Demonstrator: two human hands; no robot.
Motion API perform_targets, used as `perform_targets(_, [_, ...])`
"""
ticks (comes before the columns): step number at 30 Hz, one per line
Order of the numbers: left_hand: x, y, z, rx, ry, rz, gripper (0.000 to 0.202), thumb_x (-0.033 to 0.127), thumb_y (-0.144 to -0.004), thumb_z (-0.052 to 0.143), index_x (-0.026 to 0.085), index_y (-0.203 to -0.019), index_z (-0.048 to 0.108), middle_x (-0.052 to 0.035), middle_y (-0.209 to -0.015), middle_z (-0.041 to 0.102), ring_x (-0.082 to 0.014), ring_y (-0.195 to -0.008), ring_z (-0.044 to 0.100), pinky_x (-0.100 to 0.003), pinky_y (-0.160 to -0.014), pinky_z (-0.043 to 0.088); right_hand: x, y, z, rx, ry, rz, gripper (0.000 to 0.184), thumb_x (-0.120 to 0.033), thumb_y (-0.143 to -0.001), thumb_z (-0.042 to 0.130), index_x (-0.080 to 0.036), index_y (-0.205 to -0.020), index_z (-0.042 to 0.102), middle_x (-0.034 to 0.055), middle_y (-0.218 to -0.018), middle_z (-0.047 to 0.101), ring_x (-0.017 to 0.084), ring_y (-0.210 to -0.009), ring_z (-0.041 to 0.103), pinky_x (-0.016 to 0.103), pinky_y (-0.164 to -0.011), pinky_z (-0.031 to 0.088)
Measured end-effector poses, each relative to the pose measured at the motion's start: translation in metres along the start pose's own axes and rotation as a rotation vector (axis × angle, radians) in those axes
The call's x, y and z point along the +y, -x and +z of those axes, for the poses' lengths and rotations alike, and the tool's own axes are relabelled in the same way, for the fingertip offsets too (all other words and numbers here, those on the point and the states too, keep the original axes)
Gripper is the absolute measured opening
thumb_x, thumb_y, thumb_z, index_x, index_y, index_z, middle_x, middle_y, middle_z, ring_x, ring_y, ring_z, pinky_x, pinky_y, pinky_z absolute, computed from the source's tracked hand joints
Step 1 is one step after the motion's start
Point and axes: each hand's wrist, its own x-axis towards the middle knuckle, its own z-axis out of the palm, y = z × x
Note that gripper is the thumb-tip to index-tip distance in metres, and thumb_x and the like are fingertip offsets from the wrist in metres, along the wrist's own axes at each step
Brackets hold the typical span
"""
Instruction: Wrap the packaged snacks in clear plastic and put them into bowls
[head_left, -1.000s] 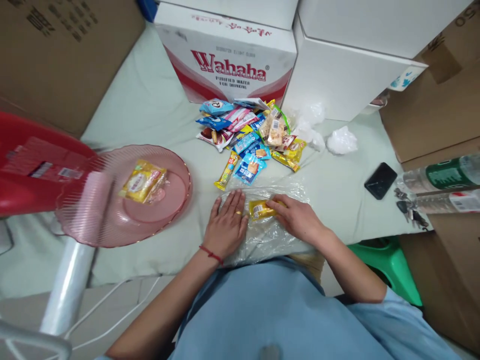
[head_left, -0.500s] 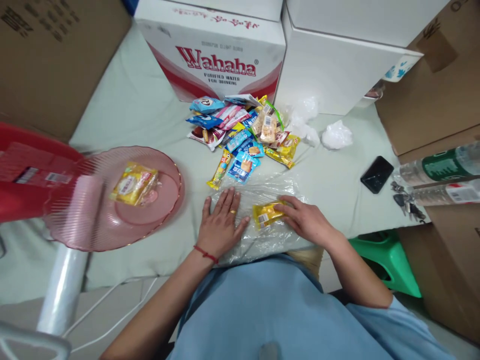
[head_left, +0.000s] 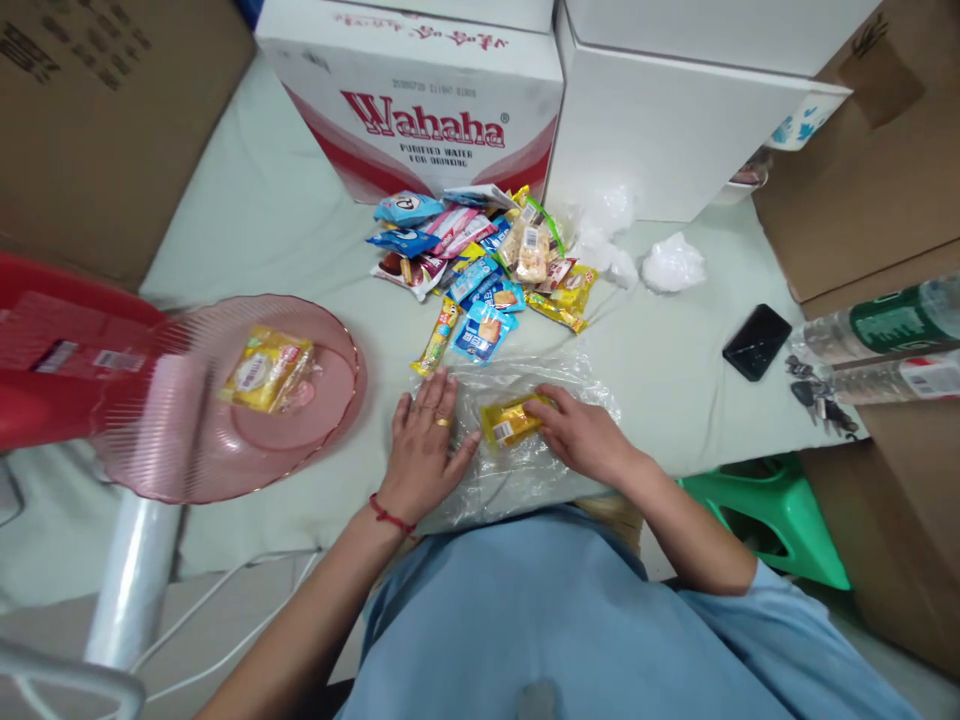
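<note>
My left hand (head_left: 424, 446) lies flat with fingers apart on the left edge of a clear plastic sheet (head_left: 525, 478) spread on the pale green cloth. My right hand (head_left: 579, 436) rests on the sheet too, its fingertips pinching the right end of a small yellow snack packet (head_left: 507, 421) that lies between both hands. Just beyond the sheet sits a pile of assorted snack packets (head_left: 480, 262), blue, pink and yellow.
A pink plastic basket (head_left: 300, 420) at the left holds one yellow packet (head_left: 264, 368). A Wahaha box (head_left: 420, 100) and a white box (head_left: 675, 130) stand behind the pile. A black phone (head_left: 757, 341), keys, water bottles and cardboard boxes sit at the right.
The yellow packet under my right hand has tilted and slid a little to the left on the plastic sheet. My left hand stays flat on the sheet.
</note>
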Motion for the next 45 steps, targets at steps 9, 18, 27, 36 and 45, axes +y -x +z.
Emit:
perform_targets(9, [-0.019, 0.047, -0.035, -0.116, 0.199, 0.332, 0.076, 0.017, -0.087, 0.051, 0.035, -0.16, 0.039, -0.0067, -0.159, 0.054, -0.0278, -0.154, 0.042, -0.058, -0.129, 0.028, 0.038, 0.068, -0.001, 0.155, -0.174, -0.224, 0.057, -0.042, -0.097, 0.069, -0.03, -0.15, 0.051, 0.0144, -0.149, 0.056, 0.03, -0.13, 0.059, 0.051, -0.105, 0.054])
perform_targets(18, [-0.022, 0.051, -0.024, -0.094, 0.274, 0.302, 0.021, 0.021, -0.096, 0.056, 0.026, -0.109, 0.071, -0.0061, -0.127, 0.076, -0.0247, -0.14, 0.057, -0.053, -0.126, 0.034, 0.041, 0.07, -0.004, 0.159, -0.201, -0.174, 0.019, -0.028, -0.102, 0.056, -0.026, -0.106, 0.075, 0.0102, -0.131, 0.07, 0.027, -0.111, 0.061, 0.049, -0.097, 0.053])
perform_targets(27, [-0.008, 0.02, -0.01, 0.157, 0.267, -0.238, 0.033, 0.04, -0.102, 0.046, 0.022, -0.078, 0.061, -0.0092, -0.094, 0.074, -0.0257, -0.106, 0.067, -0.049, -0.104, 0.048, 0.058, 0.0, -0.038, 0.065, -0.532, 0.152, 0.034, -0.048, -0.099, 0.056, -0.018, -0.096, 0.071, 0.0017, -0.079, 0.069, 0.015, -0.07, 0.06, 0.026, -0.067, 0.046])
perform_targets(36, [-0.003, 0.007, -0.006, 0.187, 0.079, -0.418, 0.028, 0.039, -0.096, 0.05, 0.022, -0.075, 0.059, -0.0083, -0.084, 0.072, -0.0284, -0.094, 0.064, -0.043, -0.085, 0.043, 0.064, -0.011, -0.034, 0.264, -0.127, 0.146, 0.021, -0.031, -0.096, 0.056, -0.019, -0.099, 0.073, 0.0082, -0.094, 0.07, 0.021, -0.08, 0.062, 0.033, -0.075, 0.05])
perform_targets(45, [-0.003, 0.023, -0.014, 0.38, 0.127, -0.305, 0.024, 0.035, -0.1, 0.051, 0.019, -0.099, 0.068, -0.0127, -0.105, 0.07, -0.0278, -0.108, 0.061, -0.045, -0.097, 0.045, -0.001, -0.041, -0.014, 0.017, -0.113, -0.344, 0.027, -0.028, -0.102, 0.058, -0.027, -0.124, 0.074, 0.0076, -0.117, 0.068, 0.018, -0.095, 0.065, 0.028, -0.076, 0.05])
